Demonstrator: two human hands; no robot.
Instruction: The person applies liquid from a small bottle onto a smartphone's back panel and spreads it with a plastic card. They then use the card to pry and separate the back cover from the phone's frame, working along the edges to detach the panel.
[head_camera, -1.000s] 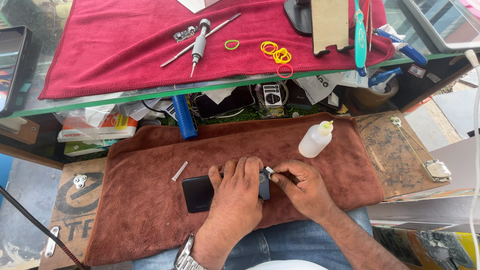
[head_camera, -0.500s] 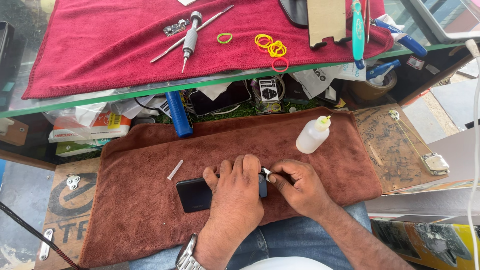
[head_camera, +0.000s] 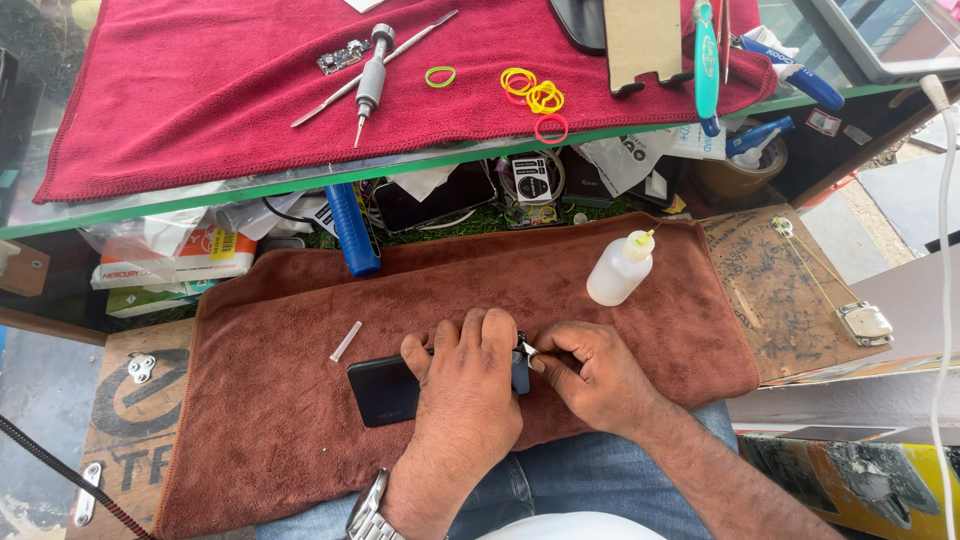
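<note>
- Our left hand (head_camera: 462, 385) lies flat on a black phone (head_camera: 385, 388), pinning it to the brown towel (head_camera: 270, 420).
- Our right hand (head_camera: 590, 375) pinches a thin metal tool (head_camera: 529, 349) at the phone's right end.
- The phone's long axis runs left to right.
- One white squeeze bottle (head_camera: 620, 268) stands upright nearby; its contents don't show.
- Six rubber bands (head_camera: 530, 95) lie on the red cloth (head_camera: 200, 110).

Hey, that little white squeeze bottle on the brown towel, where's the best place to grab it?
Grip the squeeze bottle around its wide round body, coming from the near right side. It stands upright, leaning slightly, and its thin yellow-tipped nozzle looks too narrow to hold. The right hand is nearest.
</note>
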